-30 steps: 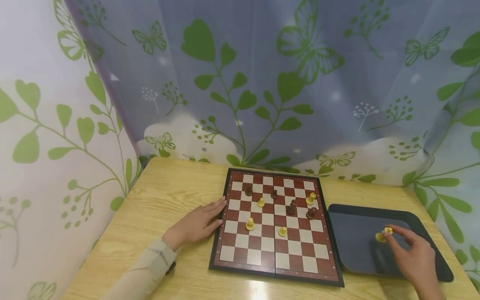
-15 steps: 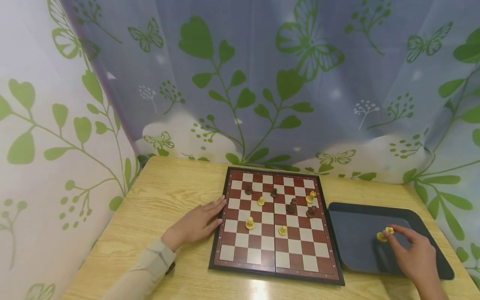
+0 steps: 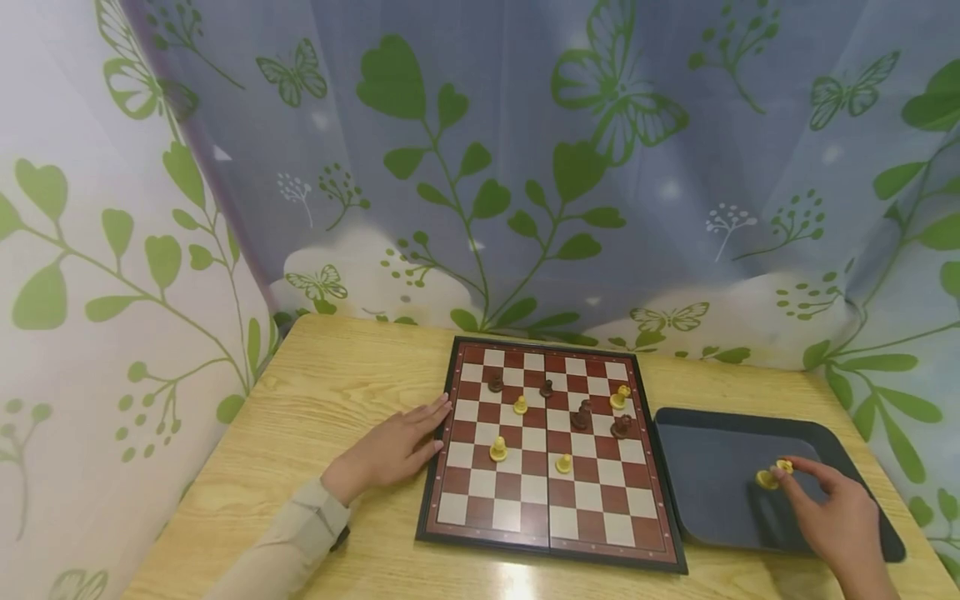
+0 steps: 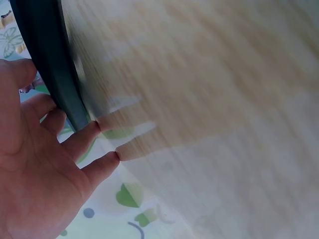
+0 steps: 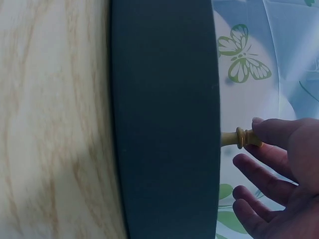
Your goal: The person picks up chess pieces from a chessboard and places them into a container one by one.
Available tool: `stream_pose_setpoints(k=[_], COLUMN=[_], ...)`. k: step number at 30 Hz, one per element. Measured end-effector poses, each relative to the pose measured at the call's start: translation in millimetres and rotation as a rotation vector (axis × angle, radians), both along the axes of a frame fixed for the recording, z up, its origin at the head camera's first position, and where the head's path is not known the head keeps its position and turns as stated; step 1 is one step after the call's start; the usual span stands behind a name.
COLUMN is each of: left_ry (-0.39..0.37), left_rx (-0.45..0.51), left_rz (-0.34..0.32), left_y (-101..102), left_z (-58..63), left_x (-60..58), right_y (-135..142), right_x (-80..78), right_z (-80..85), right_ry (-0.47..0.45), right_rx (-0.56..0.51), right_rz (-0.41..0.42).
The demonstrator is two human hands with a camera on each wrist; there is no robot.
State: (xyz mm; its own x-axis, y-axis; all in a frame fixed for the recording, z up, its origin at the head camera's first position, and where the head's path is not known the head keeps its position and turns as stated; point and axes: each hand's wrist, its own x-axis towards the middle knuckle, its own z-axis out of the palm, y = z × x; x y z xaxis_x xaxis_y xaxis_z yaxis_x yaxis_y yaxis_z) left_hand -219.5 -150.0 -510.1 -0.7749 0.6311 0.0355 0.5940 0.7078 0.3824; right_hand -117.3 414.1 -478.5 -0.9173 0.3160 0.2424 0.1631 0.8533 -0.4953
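A chessboard (image 3: 517,483) with red and white squares lies on the table. My left hand (image 3: 386,446) rests at its left edge with the fingers extended, and in the left wrist view they touch the board's dark side (image 4: 55,55). Over the dark tray (image 3: 697,500) my right hand (image 3: 836,512) pinches a yellow chess piece (image 3: 767,478) by its top between thumb and index finger. The right wrist view shows the chess piece (image 5: 234,138) partly hidden behind the tray's wall (image 5: 167,124), so whether its base touches the tray I cannot tell.
Several yellow and dark brown chess pieces stand on the board, among them a yellow pawn (image 3: 564,463), a tall dark piece (image 3: 581,415) and a yellow piece (image 3: 619,397) near the right edge. The tray sits against the board's right side. A patterned curtain (image 3: 450,167) hangs behind the table.
My right hand has shifted very slightly right with the chess piece still pinched. The left hand and the pieces on the board have stayed put.
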Motion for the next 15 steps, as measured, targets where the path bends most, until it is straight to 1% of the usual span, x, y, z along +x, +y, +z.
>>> stream_pose_setpoints(k=[6, 9, 15], left_ry=[0.011, 0.010, 0.012], left_rx=[0.007, 0.012, 0.028], left_rz=[0.002, -0.001, -0.011], left_y=[-1.8, -2.0, -1.2], left_z=[-1.0, 0.6, 1.4], left_x=[-0.2, 0.2, 0.5], right_y=[1.4, 1.5, -2.9], right_x=[-0.7, -0.6, 2.0], right_z=[1.4, 3.0, 6.2], right_ry=[-0.090, -0.124, -0.129], right_rx=[-0.020, -0.030, -0.063], right_rz=[-0.018, -0.018, -0.002])
